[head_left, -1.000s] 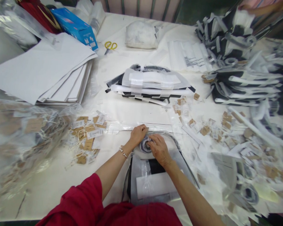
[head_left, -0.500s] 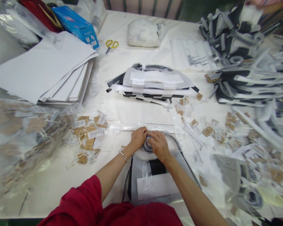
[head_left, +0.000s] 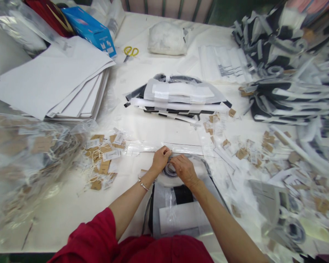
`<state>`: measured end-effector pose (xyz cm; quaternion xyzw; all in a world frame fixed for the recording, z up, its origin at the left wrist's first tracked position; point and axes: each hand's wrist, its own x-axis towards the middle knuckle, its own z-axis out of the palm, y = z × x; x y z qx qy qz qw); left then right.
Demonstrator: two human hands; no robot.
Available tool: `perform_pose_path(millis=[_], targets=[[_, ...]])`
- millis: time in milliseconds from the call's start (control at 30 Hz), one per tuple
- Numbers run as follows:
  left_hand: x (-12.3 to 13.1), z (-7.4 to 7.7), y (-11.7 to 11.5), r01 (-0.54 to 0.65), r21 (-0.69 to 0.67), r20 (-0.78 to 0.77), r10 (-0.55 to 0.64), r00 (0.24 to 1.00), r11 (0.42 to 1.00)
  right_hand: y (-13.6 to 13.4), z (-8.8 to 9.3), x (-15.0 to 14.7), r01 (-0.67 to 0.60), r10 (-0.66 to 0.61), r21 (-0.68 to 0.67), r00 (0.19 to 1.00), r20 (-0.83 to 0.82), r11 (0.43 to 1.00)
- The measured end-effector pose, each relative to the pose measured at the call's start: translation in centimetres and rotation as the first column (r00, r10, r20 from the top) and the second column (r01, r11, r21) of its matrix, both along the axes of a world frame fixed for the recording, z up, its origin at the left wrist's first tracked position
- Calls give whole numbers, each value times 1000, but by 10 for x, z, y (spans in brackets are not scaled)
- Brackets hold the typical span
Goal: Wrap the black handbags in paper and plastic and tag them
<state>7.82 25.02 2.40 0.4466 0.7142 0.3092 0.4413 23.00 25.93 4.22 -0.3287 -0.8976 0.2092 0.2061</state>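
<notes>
A folded black-and-white garment in a clear plastic bag [head_left: 181,212] lies on the white table [head_left: 57,212] right in front of me. My left hand [head_left: 160,159] and my right hand [head_left: 183,170] meet at the bag's far end, fingers pinched on the collar part of the garment [head_left: 170,170] and the bag's opening. Both hands are closed. A bracelet sits on my left wrist. Just beyond my fingers lies a clear bag flap [head_left: 181,148].
A pile of bagged garments [head_left: 178,96] sits in the middle. White sheets [head_left: 52,80] are stacked at left, with brown hang tags [head_left: 104,157] nearby. Loose garments [head_left: 285,73] and scattered tags fill the right. Yellow scissors [head_left: 131,51] and a blue box [head_left: 90,29] lie far back.
My hands have drawn closer together at the collar and shifted slightly; the left fingers now pinch nearer the right hand. Nothing else moved.
</notes>
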Motion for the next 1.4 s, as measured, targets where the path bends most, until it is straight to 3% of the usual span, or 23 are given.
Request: perform_pose_path(millis=[100,200,233,300,367,433,533,700,733,833,867,1000,1067,1167,1267,1400], targets=[[1,3,-2,-25,36,19,25,1000,999,2,0,0,30,-33,-58,998,-52,998],[2,6,-5,-39,63,23,37,999,997,6,1,-3,174,-194,-224,978,-73,959],[3,8,-6,-39,72,26,37,999,997,9,2,-5,235,-265,-318,963,-55,918],[4,11,-8,-34,90,30,32,999,995,14,5,-8,334,-377,-532,926,30,778],[5,14,-11,-24,100,23,21,1000,995,21,8,-9,381,-417,-690,900,125,615],[6,18,-14,-10,106,9,9,1000,994,28,11,-9,383,-422,-772,892,166,507],[7,24,-19,32,127,3,-32,999,991,36,15,-4,311,-379,-854,914,148,417],[8,36,-29,203,258,-76,-190,979,944,41,29,8,221,-246,-886,961,127,408],[9,38,-31,247,296,-92,-229,969,923,40,33,10,200,-227,-910,966,122,363],[9,43,-36,374,340,-143,-346,927,863,32,39,15,117,-227,-981,971,79,155],[9,43,-37,417,330,-162,-384,909,847,28,40,17,93,-250,-989,966,62,116],[5,43,-42,503,283,-197,-464,864,817,11,37,22,90,-332,-991,942,52,99],[1,41,-45,472,230,-190,-436,879,851,3,35,24,95,-358,-992,932,58,86],[-6,39,-49,472,31,-149,-463,874,881,-4,32,27,111,-393,-991,917,75,69],[-12,39,-50,548,-110,-42,-555,831,829,-9,31,28,121,-410,-990,908,82,71],[-14,43,-52,555,-139,55,-554,831,820,-15,30,28,108,-421,-992,904,69,68]])
